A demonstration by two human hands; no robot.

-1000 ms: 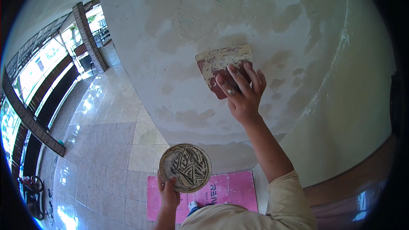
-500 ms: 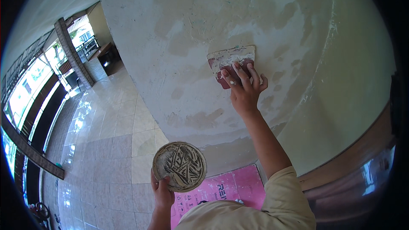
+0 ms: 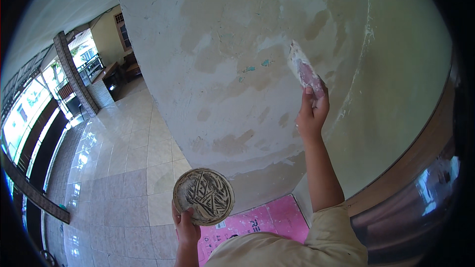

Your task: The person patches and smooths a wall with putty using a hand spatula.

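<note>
One right hand (image 3: 313,110), fingers gripping one scraper (image 3: 306,71), turned nearly edge-on before one patchy wall (image 3: 213,69); contact hard to make out. One left hand (image 3: 186,230), thumb over the rim of one round tub (image 3: 202,170), other fingers mostly hidden beneath. One pink sheet (image 3: 287,215), part covered by one shirt (image 3: 262,252).

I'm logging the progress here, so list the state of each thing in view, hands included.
Left hand: closed on the dish's edge
Dish: held, inside streaked with dark and pale marks
Right hand: closed on the scraper
Scraper: turned nearly edge-on, smeared pale; wall contact unclear
Wall: blotchy, patched
Pink sheet: on the floor, white-spotted
Floor: tiled, shiny
</note>
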